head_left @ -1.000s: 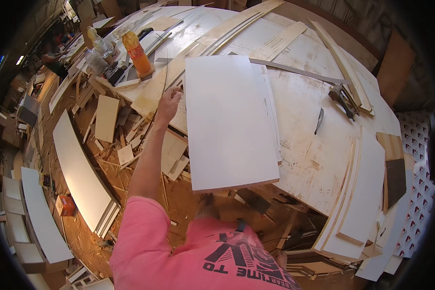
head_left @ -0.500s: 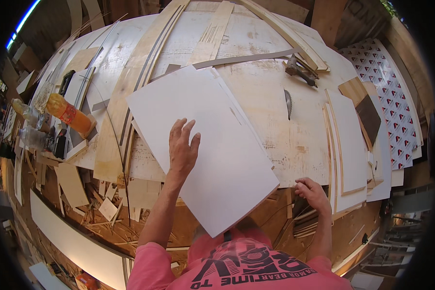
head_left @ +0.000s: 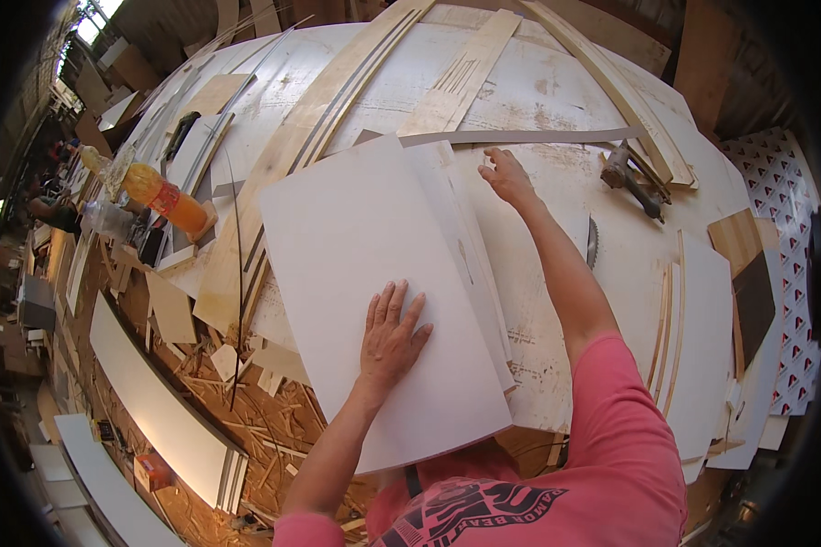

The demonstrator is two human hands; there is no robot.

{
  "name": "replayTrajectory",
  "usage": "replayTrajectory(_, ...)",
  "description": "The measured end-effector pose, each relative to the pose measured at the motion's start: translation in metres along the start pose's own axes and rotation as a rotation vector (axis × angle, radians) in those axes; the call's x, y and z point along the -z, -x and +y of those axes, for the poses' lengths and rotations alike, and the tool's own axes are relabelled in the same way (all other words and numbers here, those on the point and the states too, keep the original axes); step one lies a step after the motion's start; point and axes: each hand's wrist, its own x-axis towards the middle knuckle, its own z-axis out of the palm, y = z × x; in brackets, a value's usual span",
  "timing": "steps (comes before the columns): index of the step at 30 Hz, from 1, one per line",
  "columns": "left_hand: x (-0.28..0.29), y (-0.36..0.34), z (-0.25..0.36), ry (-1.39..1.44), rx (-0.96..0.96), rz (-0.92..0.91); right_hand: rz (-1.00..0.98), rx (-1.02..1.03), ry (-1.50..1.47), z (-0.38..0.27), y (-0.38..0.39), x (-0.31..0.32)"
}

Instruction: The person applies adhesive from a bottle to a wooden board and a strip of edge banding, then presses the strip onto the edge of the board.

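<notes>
My left hand (head_left: 389,339) lies palm down on a white board (head_left: 324,237), fingers spread. The board rests askew on a few similar white panels (head_left: 458,196) at the front of the big worktable. My right hand (head_left: 506,176) reaches past the panels' upper right, fingers apart and slightly curled, nothing in them, near a long grey strip (head_left: 547,136). A toothed saw blade (head_left: 593,242) shows beside my right forearm, partly hidden by it. A power tool (head_left: 631,184) lies further right on the table.
An orange-filled bottle (head_left: 166,201), clear plastic containers and long planks (head_left: 337,82) lie on the worktable. More boards (head_left: 721,346) lean at the right. Offcuts and long white panels (head_left: 155,401) cover the left floor. A person (head_left: 50,210) is at the far left.
My left hand has moved from beside the boards onto the top one. My right hand has risen from the front edge to the boards' far end. The boards have turned askew; the view has shifted.
</notes>
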Motion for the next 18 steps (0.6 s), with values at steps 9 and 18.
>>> replayTrajectory(9,0.001,-0.001,0.008,-0.058,0.078,-0.06,-0.013,0.044,0.321,0.017,-0.085,-0.05)
replayTrajectory(18,0.004,-0.003,0.014,0.004,0.119,-0.049,-0.095,0.102,0.42,0.019,-0.107,-0.043)
